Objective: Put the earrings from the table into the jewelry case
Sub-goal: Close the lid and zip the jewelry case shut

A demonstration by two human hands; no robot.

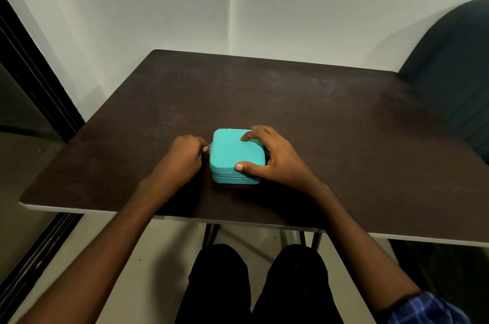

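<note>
A square turquoise jewelry case [232, 154] lies closed on the dark brown table [317, 112], near its front middle. My right hand [272, 155] grips the case from the right, thumb on the front edge of the lid and fingers curled over its far right corner. My left hand [182, 157] is at the case's left side, its fingers pinching a small metallic zipper pull [206, 148]. No earrings show anywhere on the table.
A dark teal chair [455, 64] stands at the table's far right corner. White walls rise behind the table, and a dark door frame [34, 80] runs along the left. My legs in black trousers [254, 284] are under the table's front edge.
</note>
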